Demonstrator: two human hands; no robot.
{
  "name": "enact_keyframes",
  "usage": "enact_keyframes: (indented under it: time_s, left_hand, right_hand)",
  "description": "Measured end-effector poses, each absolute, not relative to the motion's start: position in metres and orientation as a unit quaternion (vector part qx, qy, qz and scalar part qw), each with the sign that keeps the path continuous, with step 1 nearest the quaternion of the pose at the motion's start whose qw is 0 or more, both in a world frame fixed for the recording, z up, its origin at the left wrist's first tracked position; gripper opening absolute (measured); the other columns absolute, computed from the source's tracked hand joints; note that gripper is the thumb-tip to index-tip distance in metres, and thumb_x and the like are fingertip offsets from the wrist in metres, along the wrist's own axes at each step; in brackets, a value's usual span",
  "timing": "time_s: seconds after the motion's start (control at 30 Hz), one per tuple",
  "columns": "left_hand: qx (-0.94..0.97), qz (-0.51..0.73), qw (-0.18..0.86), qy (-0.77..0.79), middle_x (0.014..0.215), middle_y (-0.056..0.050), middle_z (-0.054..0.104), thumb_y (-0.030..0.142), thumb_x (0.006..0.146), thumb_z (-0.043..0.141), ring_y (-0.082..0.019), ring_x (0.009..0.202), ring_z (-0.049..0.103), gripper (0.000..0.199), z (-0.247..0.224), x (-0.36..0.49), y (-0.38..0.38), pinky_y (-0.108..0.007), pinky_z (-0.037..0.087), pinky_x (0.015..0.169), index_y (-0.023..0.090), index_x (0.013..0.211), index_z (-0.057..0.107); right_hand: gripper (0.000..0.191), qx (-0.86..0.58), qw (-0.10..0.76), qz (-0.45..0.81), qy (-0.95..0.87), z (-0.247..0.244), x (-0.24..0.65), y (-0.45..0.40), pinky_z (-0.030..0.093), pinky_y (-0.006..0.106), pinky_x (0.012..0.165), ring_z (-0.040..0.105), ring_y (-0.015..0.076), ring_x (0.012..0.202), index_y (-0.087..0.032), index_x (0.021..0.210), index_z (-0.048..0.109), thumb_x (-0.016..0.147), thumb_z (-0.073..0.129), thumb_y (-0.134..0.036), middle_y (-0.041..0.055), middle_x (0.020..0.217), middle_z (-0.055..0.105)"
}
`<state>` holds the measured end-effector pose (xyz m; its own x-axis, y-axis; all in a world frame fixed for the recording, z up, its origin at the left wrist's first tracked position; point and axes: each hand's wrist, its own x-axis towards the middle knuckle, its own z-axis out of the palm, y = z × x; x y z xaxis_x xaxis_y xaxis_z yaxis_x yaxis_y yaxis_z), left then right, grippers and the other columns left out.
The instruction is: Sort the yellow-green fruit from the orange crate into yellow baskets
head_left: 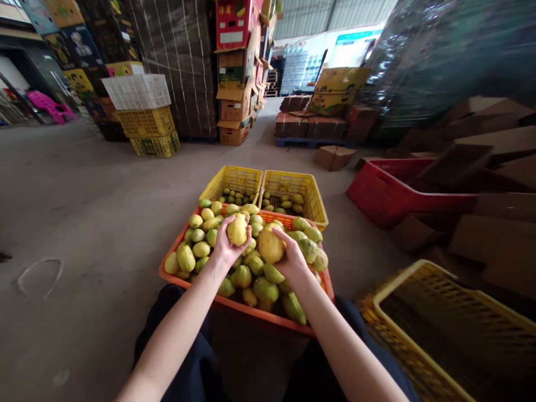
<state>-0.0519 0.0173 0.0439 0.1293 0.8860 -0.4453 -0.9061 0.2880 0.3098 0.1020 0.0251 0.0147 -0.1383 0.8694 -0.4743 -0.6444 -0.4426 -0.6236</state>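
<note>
My left hand point(233, 241) is closed round a yellow, rounded fruit point(237, 229), its top showing between thumb and fingers. In my right hand point(292, 254) is a larger yellow fruit point(272, 244), held from its right side with the thumb over the top. Both are above an orange crate point(268, 317) heaped with yellow-green fruit point(265, 290), some round, some long and ribbed. I cannot tell the exact kind of fruit. The crate lies between my knees.
Beyond the orange crate, two yellow crates point(315, 195) hold fewer fruits. Another yellow crate point(419, 329) stands by my right leg. A red crate point(377, 192) and loose cardboard point(481, 234) lie at right. Stacked boxes point(233, 106) and crates point(146, 123) rise behind.
</note>
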Motion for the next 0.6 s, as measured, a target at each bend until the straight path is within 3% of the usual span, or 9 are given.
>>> enact_keyframes:
  time_s: [0.13,0.27,0.43,0.6]
  left_hand:
    - [0.03,0.615,0.739,0.273,0.088,-0.002,0.072,0.016,0.096,0.054,-0.015,0.069,0.072,0.02,0.042,-0.051,0.016,-0.023,0.06,0.059,0.018,0.112,0.066]
    - [0.047,0.616,0.748,0.243,0.089,-0.001,0.071,0.022,0.097,0.057,-0.014,0.067,0.07,0.018,0.042,-0.052,0.014,-0.022,0.058,0.055,0.02,0.113,0.065]
    - [0.055,0.599,0.764,0.234,0.087,-0.002,0.07,0.028,0.103,0.052,-0.014,0.063,0.068,0.021,0.042,-0.054,0.014,-0.021,0.054,0.049,0.021,0.116,0.067]
    - [0.028,0.592,0.766,0.249,0.089,-0.003,0.071,0.031,0.106,0.046,-0.015,0.066,0.068,0.032,0.041,-0.055,0.016,-0.021,0.053,0.05,0.026,0.128,0.068]
  right_hand:
    - [0.037,-0.396,0.524,0.728,-0.194,0.01,0.104,0.026,0.067,0.038,0.067,0.077,0.0246,0.075,-0.028,0.097,0.066,0.066,0.083,-0.018,-0.0007,0.085,0.078]
    - [0.041,-0.374,0.542,0.719,-0.224,0.011,0.105,0.024,0.068,0.039,0.072,0.078,0.0275,0.084,-0.031,0.096,0.064,0.063,0.084,-0.017,-0.0008,0.09,0.079]
    - [0.032,-0.375,0.549,0.73,-0.159,0.022,0.101,0.02,0.065,0.032,0.061,0.074,0.0212,0.067,-0.027,0.099,0.066,0.072,0.077,-0.015,-0.0007,0.081,0.078]
    - [0.012,-0.378,0.532,0.753,-0.087,0.033,0.099,0.017,0.064,0.035,0.054,0.068,0.0204,0.054,-0.024,0.098,0.066,0.091,0.063,-0.033,0.0015,0.071,0.075]
